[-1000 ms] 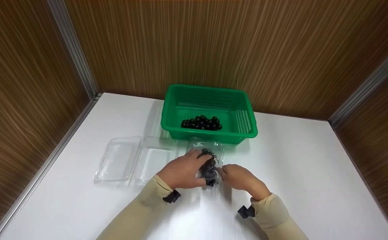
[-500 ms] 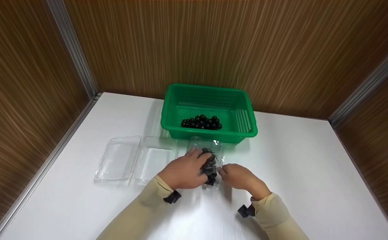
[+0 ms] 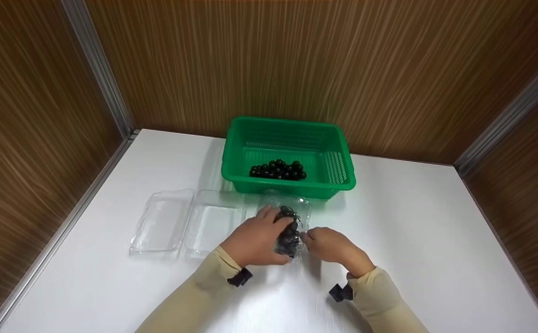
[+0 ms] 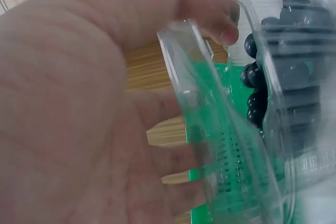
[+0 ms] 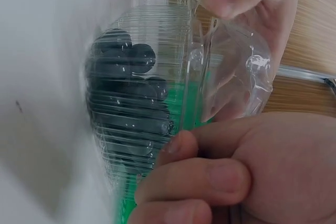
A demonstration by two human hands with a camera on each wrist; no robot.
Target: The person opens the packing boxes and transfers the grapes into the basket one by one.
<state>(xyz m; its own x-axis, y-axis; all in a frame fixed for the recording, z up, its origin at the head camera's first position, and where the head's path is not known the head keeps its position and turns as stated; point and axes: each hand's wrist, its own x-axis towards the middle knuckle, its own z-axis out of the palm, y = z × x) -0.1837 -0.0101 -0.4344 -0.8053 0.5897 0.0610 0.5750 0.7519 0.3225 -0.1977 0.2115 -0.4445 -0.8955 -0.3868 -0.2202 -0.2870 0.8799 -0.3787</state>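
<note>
Treat clear container (image 3: 292, 201) of dark grapes (image 3: 292, 234) at lower centre of frame as likely light, flexy, crushable, and hold by rim (image 5: 189, 61), noting left hand (image 3: 255, 238) spread against lid (image 4: 233, 135), right hand (image 3: 329, 243) pinching rim.

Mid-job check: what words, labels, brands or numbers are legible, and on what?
No readable text in any view.
Green basket: no lettering visible.
Ribbed clear container: only ridges and glare visible; any faint embossing can't be made out.
White table: a small dark mark shows in the right wrist view, not legible as a character.
</note>
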